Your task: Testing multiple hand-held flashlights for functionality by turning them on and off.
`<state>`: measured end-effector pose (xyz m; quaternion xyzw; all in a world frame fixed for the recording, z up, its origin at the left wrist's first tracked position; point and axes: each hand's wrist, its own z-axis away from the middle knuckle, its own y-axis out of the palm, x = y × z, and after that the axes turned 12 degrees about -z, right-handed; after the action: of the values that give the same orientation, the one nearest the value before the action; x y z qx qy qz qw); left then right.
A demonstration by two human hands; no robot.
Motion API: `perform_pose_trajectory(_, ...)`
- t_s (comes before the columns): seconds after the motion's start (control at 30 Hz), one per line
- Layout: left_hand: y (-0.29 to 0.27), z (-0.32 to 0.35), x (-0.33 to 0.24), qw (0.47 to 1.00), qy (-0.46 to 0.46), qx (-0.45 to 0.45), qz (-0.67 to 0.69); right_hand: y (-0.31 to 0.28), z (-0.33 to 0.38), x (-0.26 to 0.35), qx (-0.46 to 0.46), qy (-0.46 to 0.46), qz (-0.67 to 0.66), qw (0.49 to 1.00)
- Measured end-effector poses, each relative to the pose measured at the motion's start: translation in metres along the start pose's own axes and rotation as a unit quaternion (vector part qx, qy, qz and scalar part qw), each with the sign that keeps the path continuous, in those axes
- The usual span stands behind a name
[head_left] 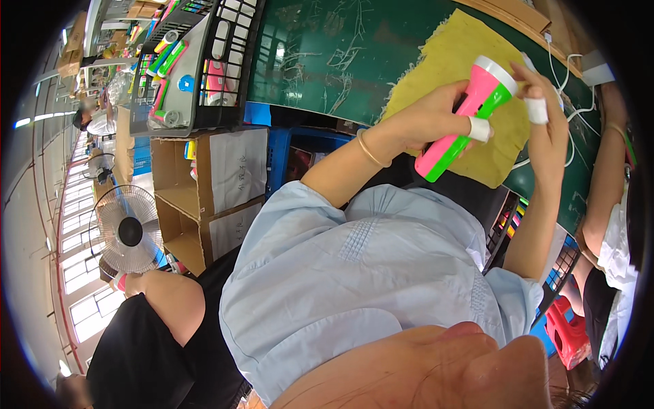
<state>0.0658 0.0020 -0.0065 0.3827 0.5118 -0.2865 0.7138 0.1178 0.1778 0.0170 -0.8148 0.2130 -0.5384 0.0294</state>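
Note:
A pink and green flashlight (485, 97) with a white head ring stands tilted above a yellow cloth (439, 65). My left hand (432, 121) is wrapped round its body, with white tape on the thumb. My right hand (547, 116) is held beside the white head, its fingers apart and slightly bent. White tape wraps one of those fingers too. Whether the right fingertips touch the ring I cannot tell. Under the cloth lies a green tabletop (313, 61) with scratches.
On the left, a black crate (235, 58) holds several colourful flashlights. Cardboard boxes (178, 178) are stacked below it, near a standing fan (129, 232). White cables (571, 78) run along the table's right side. Another person's arm (605, 180) is at the far right, above a red stool (567, 334).

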Motion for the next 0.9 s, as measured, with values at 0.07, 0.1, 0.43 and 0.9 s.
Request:
perform_pose_trajectory(0.07, 0.007, 0.002, 0.001, 1.0, -0.013, 0.005, -0.015, 0.003, -0.004, -0.016, 0.056, 0.028, -0.058, 0.996)
perform_pose_trajectory(0.1, 0.01, 0.003, 0.001, 0.999, -0.02, 0.016, -0.028, 0.004, -0.004, -0.022, 0.094, 0.031, -0.09, 0.991)
perform_pose_trajectory(0.43, 0.011, -0.003, 0.002, 0.989, 0.077, -0.127, 0.013, 0.014, 0.01, -0.015, 0.014, 0.167, -0.134, 0.977)
perform_pose_trajectory(0.9, 0.007, -0.032, 0.0, 0.929, 0.196, -0.22, 0.223, 0.039, 0.041, -0.004, -0.002, 0.16, -0.123, 0.98)
